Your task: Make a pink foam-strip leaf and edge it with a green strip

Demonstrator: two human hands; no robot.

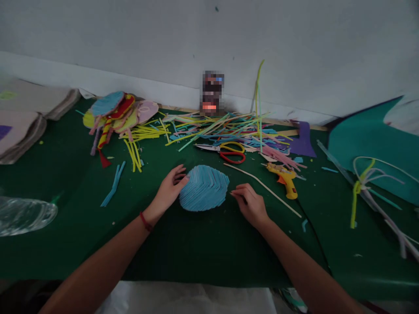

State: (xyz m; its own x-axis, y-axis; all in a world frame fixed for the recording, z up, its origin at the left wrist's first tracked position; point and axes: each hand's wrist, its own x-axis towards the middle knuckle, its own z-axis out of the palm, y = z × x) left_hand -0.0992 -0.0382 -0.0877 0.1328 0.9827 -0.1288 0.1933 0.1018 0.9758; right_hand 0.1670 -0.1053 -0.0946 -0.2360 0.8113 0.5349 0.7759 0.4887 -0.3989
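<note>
A blue oval piece of pipe cleaners (204,188), laid in slanted rows like a leaf, lies on the green table in front of me. My left hand (172,187) grips its left edge, thumb on top and fingers curled beside it. Just off the right edge, my right hand (249,201) is closed in a pinch; a tiny pale tip shows at the fingertips, too small to name. Beyond this hand a long cream pipe cleaner (262,185) lies bent on the table. Scissors (225,150) with one red and one yellow handle rest behind the blue piece.
A yellow glue gun (284,179) with a black cord lies right. Loose pipe cleaners (216,128) pile along the wall, below a blurred upright device (212,93). Finished colourful fans (121,111) are stacked left. A clear plastic bottle (28,216) lies near left; teal sheet (369,144) at right.
</note>
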